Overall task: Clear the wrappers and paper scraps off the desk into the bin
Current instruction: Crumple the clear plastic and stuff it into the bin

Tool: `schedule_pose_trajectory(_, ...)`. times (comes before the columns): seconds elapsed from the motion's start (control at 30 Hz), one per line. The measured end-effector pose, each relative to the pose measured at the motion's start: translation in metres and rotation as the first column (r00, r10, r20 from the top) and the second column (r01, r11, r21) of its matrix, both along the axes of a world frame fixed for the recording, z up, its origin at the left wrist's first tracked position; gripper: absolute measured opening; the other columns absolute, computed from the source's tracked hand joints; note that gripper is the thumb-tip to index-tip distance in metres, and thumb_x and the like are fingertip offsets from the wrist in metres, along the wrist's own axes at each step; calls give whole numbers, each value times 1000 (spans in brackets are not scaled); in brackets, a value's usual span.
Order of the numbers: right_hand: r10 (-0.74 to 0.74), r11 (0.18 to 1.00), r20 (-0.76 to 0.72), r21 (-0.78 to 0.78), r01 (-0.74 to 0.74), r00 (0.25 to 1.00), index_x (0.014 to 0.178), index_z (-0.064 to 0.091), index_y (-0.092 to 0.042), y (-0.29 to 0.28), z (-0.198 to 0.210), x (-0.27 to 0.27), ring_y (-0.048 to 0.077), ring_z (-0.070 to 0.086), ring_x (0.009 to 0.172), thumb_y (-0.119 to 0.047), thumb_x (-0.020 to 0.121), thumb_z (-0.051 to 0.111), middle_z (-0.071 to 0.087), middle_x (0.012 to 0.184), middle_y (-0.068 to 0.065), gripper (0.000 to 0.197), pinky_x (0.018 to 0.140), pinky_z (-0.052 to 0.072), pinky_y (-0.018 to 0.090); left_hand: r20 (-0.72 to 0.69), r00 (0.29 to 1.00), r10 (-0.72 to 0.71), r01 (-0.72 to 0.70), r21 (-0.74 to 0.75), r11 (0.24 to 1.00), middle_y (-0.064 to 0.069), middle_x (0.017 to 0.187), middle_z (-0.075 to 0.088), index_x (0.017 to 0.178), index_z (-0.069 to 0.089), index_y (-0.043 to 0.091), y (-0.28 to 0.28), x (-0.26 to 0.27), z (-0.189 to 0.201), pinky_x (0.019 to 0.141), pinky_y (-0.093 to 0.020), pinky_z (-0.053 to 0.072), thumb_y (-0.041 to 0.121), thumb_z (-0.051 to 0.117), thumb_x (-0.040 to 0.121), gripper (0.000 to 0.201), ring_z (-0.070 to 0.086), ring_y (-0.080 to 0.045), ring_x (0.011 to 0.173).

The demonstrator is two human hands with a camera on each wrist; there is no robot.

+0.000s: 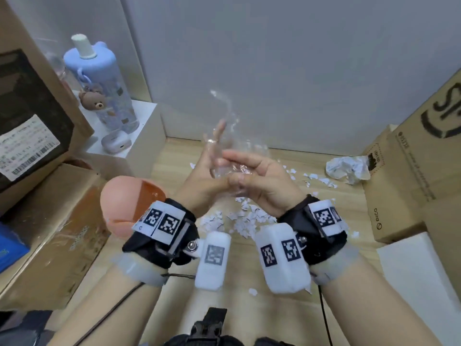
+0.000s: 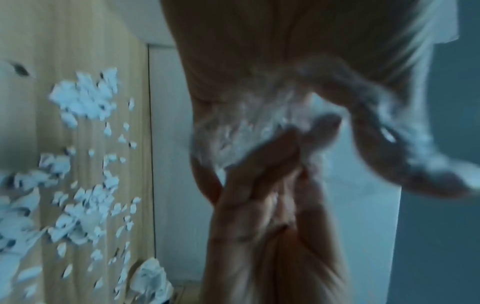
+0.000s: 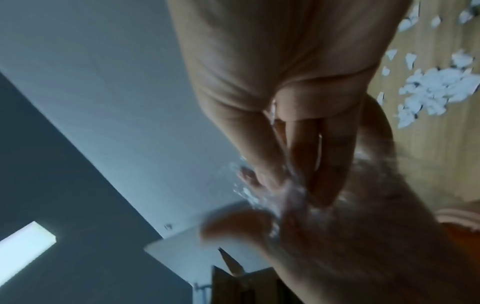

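Note:
Above the wooden desk [image 1: 287, 275] both hands meet around a clear plastic wrapper [image 1: 233, 138], crumpled and rising above the fingers. My left hand [image 1: 207, 171] stands with fingers stretched upward, palm against the wrapper [image 2: 246, 127]. My right hand [image 1: 259, 181] reaches across it, fingers and thumb pinching the film [image 3: 285, 197]. Both wrist views are blurred. White paper scraps [image 1: 244, 221] lie scattered on the desk under the hands. A crumpled white paper ball [image 1: 346, 168] sits at the right. The pink bin [image 1: 124, 203] with its orange inside stands at my left wrist.
Cardboard boxes [image 1: 411, 158] line the right side and more boxes [image 1: 50, 221] the left. A blue bottle [image 1: 99, 81] and a small white earbud case [image 1: 116, 142] stand on a white block [image 1: 139, 136] at the back left. A white foam block [image 1: 411, 270] lies front right.

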State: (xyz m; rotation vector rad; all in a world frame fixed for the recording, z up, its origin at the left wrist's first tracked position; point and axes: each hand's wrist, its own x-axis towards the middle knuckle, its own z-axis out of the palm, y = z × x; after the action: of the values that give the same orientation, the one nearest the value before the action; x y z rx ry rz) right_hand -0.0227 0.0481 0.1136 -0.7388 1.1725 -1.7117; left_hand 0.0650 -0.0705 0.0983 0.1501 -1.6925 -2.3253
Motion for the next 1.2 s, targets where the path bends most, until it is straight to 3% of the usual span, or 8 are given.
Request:
schedule_pose_trajectory(0.17,-206,961,-151,157,229,967,118,51,-14,12,8,-18,17,67,69,4,81,57,61,101,4,42,65,59,26,158,958,239,-244,12,970,4,97,62,105,60,26,8,-12,-1,53,-18,48,25,58,81,25,59,-11,72)
schedule_pose_trajectory(0.3,-230,929,-513,136,343,827,129,24,-54,26,18,-38,19,41,128,-28,69,74,28,147,-4,83,96,44,36,309,908,281,-325,99,941,4,79,56,81,58,22,0,-11,7,44,-16,39,27,46,92,17,47,-7,56)
schedule_pose_trajectory(0.4,105,972,-615,230,50,781,129,9,-61,13,13,-19,10,15,141,-31,67,75,4,154,-18,95,112,24,46,239,964,119,-181,257,949,4,74,61,71,64,24,10,-19,17,59,-22,42,41,44,91,32,50,-9,63)
schedule_pose_trajectory(0.57,3,974,-801,138,179,599,136,15,-36,-4,-11,-5,8,-1,143,-32,70,68,22,147,-11,85,117,-9,49,39,989,-145,99,556,825,-1,95,58,78,61,18,17,-24,23,96,-36,47,60,46,75,45,56,-20,106)
schedule_pose_trajectory(0.7,-244,933,-746,-7,360,620,115,60,-18,-4,-12,1,3,55,109,0,76,58,63,118,2,43,97,44,23,81,951,-297,222,487,845,-1,88,61,84,62,18,18,-22,17,77,-42,53,65,50,69,51,62,-18,89)
schedule_pose_trajectory(0.83,-503,836,-479,-58,546,719,68,61,-32,-4,-5,-4,-1,52,53,9,84,46,57,65,-6,46,51,45,12,157,902,-402,299,444,845,-1,109,63,123,53,24,19,-22,7,82,-59,50,67,62,62,75,66,-26,91)
schedule_pose_trajectory(1.0,-464,860,-542,-84,504,701,81,60,-24,-9,-8,2,7,57,69,-9,82,41,61,69,-10,24,69,48,36,115,882,-458,346,502,793,-6,106,63,113,60,19,22,-26,12,69,-54,54,63,66,61,68,66,-30,91)
schedule_pose_trajectory(1.2,-248,894,-873,-39,446,420,119,49,-13,-9,-21,2,0,30,107,-22,76,36,46,112,-7,47,101,29,47,258,915,-309,272,170,947,-2,85,58,93,52,9,20,-32,28,61,-27,48,39,47,87,31,55,-14,73)
